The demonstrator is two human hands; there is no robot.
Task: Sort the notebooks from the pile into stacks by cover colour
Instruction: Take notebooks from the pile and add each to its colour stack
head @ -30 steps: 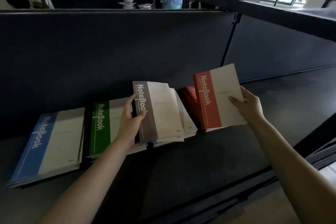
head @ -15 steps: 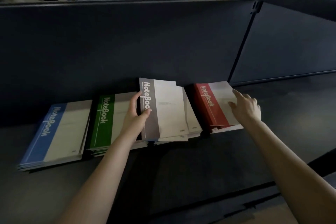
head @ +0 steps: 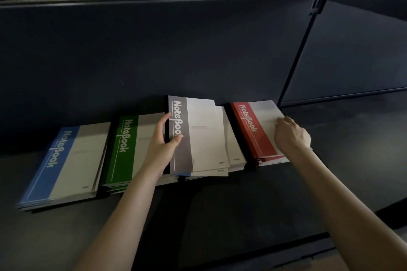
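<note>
Left hand grips grey notebook by spine, thumb on cover. Right hand rests on red stack, fingers bent, can't tell if gripping.

notebooks: smooth paper covers | desk: matt dark

Four heaps: blue stack, green stack, grey-topped pile, red stack; two hands

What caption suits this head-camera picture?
Left hand grips the grey notebook while right hand touches the red stack.
</note>
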